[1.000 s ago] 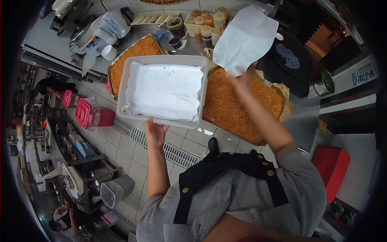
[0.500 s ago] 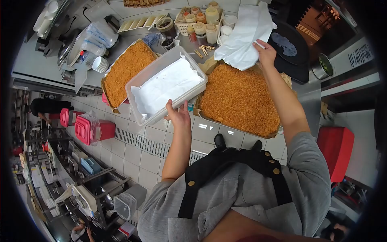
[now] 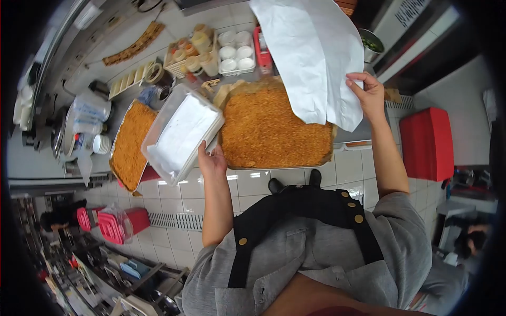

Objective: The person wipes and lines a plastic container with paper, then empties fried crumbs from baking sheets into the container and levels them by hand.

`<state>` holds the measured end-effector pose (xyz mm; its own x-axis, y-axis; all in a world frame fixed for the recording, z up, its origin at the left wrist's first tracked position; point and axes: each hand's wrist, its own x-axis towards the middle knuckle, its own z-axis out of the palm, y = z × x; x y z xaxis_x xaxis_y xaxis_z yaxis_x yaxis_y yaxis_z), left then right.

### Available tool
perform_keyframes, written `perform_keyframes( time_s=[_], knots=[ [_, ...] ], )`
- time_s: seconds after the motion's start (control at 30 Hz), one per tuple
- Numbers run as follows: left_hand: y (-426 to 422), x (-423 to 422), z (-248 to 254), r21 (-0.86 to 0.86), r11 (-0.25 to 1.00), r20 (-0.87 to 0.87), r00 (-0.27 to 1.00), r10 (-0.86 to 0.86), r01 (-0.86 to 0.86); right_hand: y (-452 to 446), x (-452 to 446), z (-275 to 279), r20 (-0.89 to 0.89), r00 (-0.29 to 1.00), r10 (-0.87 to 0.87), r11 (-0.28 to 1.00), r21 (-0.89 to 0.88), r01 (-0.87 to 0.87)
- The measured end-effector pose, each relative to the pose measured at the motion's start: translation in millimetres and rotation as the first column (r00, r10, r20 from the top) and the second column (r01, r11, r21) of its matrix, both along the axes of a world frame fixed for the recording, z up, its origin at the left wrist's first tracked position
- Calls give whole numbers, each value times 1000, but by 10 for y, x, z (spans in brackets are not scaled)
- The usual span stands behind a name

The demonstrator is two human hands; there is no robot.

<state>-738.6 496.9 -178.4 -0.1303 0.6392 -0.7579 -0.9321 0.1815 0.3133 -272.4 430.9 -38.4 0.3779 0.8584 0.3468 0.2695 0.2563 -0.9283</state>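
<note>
My left hand [image 3: 213, 160] grips the near edge of a clear plastic container [image 3: 151, 151], which is tilted. White paper [image 3: 184, 129] lines its bottom. My right hand [image 3: 369, 95] is closed on the edge of a large white paper sheet [image 3: 311, 58], which hangs over the right end of a wide tray [image 3: 263, 168]. Coarse orange-brown crumbs [image 3: 274, 129] fill this tray over brown paper. To the left, partly behind the container, lies a second tray of similar crumbs [image 3: 133, 139].
Sauce bottles [image 3: 200, 42] crowd a basket at the back, beside a white basket of small white cups [image 3: 235, 51]. A metal pot [image 3: 371, 45] holds something green. A red bin [image 3: 428, 145] stands at right; pink-red lidded bins [image 3: 118, 225] stand on the floor at left. Another person [image 3: 472, 242] is at lower right.
The view has turned. My right hand has moved right with the paper sheet, which now spreads longer and covers the black round thing behind. My left hand keeps hold of the container.
</note>
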Motion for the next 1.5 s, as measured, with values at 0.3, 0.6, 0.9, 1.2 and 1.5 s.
perform_keyframes(
  time_s=[0.3, 0.6, 0.9, 1.2, 1.5],
  knots=[
    [-48, 2241, 1118, 340, 228, -879, 394, -269, 912, -942, 532, 120, -302, 951, 72, 992, 117, -38],
    [-1010, 3866, 1374, 368, -356, -919, 394, 1, 859, -1817, 744, -254, -547, 804, 231, 949, -57, -311],
    [-1435, 4805, 864, -26, -94, -979, -6, 206, 995, -2338, 1505, -398, -911, 413, 2, 959, -115, -260],
    [-1330, 5966, 1147, -342, -455, -735, 68, 674, 822, -2668, 2681, -548, 503, 844, -186, 957, -103, 273],
    [-1619, 6266, 1340, -119, -664, -975, -212, -61, 738, -3656, 2909, -775, -88, 985, -151, 857, -509, 86]
  ],
)
